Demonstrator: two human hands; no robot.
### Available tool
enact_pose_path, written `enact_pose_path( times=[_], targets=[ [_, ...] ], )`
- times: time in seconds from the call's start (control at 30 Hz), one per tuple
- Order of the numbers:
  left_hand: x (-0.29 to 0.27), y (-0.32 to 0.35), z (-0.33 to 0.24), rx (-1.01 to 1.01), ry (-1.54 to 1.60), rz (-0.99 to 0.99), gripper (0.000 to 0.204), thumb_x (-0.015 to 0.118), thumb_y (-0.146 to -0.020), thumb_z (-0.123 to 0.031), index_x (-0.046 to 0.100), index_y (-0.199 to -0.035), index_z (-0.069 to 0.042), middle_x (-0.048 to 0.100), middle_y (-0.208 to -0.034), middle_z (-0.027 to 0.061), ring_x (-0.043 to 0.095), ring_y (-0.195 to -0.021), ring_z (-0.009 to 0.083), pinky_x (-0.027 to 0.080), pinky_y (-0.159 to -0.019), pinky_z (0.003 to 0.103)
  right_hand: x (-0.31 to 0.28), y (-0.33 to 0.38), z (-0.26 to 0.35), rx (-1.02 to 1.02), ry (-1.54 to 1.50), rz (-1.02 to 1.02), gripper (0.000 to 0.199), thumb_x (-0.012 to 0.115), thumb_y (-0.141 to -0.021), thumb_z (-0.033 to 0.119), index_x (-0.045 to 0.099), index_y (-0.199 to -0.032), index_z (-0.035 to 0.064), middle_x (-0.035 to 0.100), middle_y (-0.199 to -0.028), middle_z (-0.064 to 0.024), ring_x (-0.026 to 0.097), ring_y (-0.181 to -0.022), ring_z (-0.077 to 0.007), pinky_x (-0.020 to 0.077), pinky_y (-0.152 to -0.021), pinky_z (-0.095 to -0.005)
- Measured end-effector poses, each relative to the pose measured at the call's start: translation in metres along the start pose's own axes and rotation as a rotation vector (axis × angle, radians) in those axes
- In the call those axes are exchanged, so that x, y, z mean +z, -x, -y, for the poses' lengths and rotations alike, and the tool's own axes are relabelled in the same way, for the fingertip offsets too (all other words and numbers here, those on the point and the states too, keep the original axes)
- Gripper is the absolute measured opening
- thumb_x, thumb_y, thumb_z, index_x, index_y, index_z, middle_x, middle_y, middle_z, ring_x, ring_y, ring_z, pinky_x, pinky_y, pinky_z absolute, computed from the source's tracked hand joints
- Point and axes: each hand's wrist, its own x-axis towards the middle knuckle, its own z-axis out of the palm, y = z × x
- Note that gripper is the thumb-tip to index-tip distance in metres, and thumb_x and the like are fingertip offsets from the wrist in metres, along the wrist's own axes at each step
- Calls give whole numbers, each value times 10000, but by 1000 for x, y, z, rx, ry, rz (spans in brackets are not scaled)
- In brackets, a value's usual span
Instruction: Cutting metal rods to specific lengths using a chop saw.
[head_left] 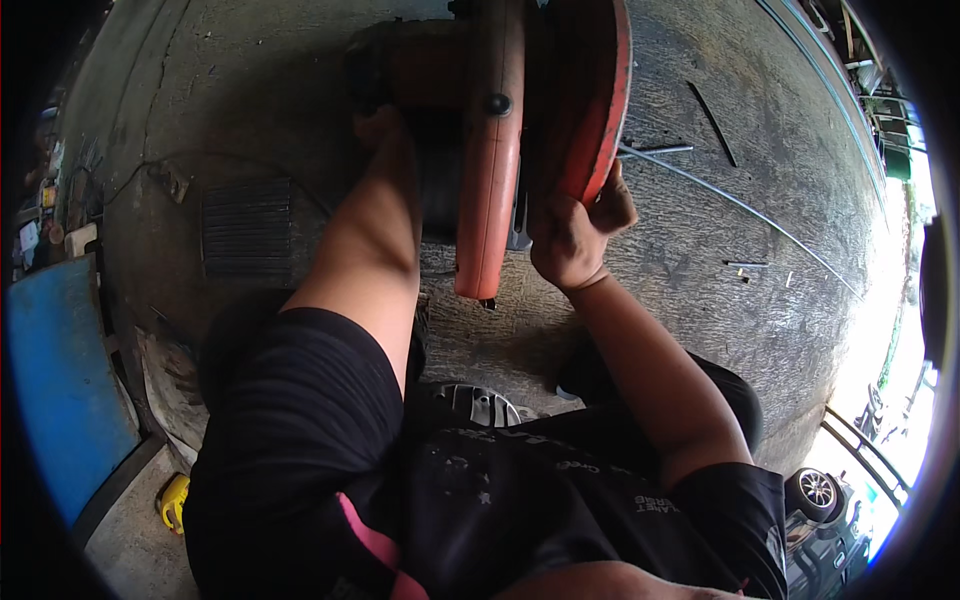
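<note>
An orange chop saw (490,170) stands in front of me, its long handle pointing toward me and its curved red blade guard (605,110) to the right of it. My right hand (578,235) is at the guard's lower end with its fingers curled closed; what they hold is hidden. Close beyond those fingers, a thin metal rod (740,205) runs out from beside the guard to the right. My left hand (378,128) reaches to the shadowed left side of the saw, where its fingers are too dark to make out.
Dark bars (246,228) lie side by side on the floor at left, near a cable (150,165). A short dark bar (712,125) and small offcuts (745,264) lie at right. A blue panel (65,370) stands far left, a yellow object (173,502) below it.
</note>
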Motion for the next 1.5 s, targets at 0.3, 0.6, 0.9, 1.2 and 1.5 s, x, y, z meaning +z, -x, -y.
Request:
enact_pose_path(
  times=[0.3,0.6,0.9,1.2,1.5],
  targets=[
    [-2,1,3,-126,-36,62,438,594,-681,-31,607,-1116,15,662,-1036,192,645,-977,309,502,-869,371,1,2,0,-28,14,-32,222,637,-614,19,635,-792,151,229,-1385,-272,303,-1244,-425,334,-990,-441],
    [6,-23,27,-335,20,298,461,552,-830,-233,558,-1142,107,620,-1089,221,609,-1032,291,492,-853,347,0,2,-1,91,-118,77,247,642,-597,6,631,-797,150,236,-1372,-272,286,-1255,-432,323,-1000,-444],
    [10,-48,47,578,-1303,644,270,536,-863,-185,658,-1097,-126,641,-1154,41,605,-1086,214,519,-846,359,0,-1,1,10,-30,-2,272,613,-583,2,621,-824,128,259,-1343,-278,300,-1255,-434,321,-991,-451],
    [-20,-28,5,546,-1157,754,373,351,-948,-206,616,-1098,9,627,-1104,182,601,-1051,302,458,-900,395,-2,1,3,42,-17,28,268,614,-580,5,619,-817,130,264,-1348,-270,275,-1270,-434,313,-1000,-449],
    [36,-92,112,444,-843,697,246,578,-847,-185,663,-1066,-112,645,-1120,107,607,-1084,243,521,-859,371,-3,-3,1,-16,-7,3,238,619,-602,9,619,-802,138,235,-1366,-262,260,-1277,-426,316,-1007,-444]
  ],
)
